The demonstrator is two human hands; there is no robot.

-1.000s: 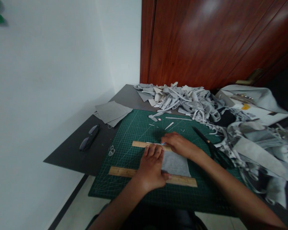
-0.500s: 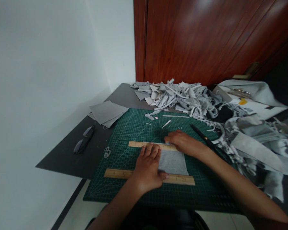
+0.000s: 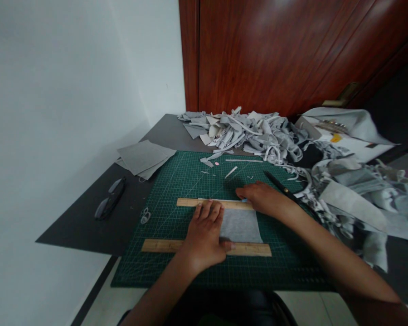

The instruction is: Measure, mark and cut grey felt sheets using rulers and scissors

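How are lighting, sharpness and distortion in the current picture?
Head view: dim light, a soft sheen on the door. Head view: shadow darkens the green mat beside the right arm. Head view: fine markings on the nearer ruler are unreadable; wide-angle stretching skews the edges.

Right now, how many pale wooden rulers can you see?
2: the far pale wooden ruler and the near pale wooden ruler, both partly covered by the left hand.

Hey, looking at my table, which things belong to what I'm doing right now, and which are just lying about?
Likely in use:
- far ruler and near ruler, under your left hand
- gray cloth
- small blue thing in your right hand, too small to identify
- green mat

Apparently lying about:
- scissors
- glasses
- gray sheets
- scraps
- white box
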